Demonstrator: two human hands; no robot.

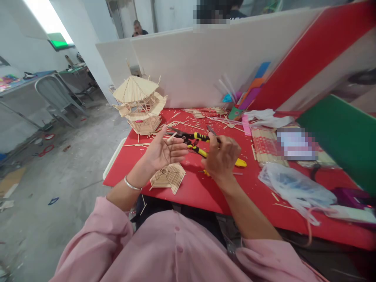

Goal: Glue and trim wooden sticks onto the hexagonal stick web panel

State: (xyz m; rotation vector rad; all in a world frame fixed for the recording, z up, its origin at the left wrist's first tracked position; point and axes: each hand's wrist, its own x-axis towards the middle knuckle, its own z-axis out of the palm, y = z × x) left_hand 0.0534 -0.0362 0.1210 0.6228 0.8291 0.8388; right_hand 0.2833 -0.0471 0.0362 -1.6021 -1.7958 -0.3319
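My left hand is palm up with its fingers stretched out, above a flat fan-shaped panel of wooden sticks. A short pale stick shows between its thumb and fingers; whether it rests on the hand, I cannot tell. My right hand is closed, and a thin dark pointed tool sticks out beyond its fingers. Between the hands, cutting pliers with black and yellow handles lie on the red table. A yellow handle is partly hidden behind my right hand.
A stick-built pagoda model stands at the back left. Loose sticks and scraps litter the table. On the right are bundled sticks, a plastic bag and a green board. A white partition borders the back.
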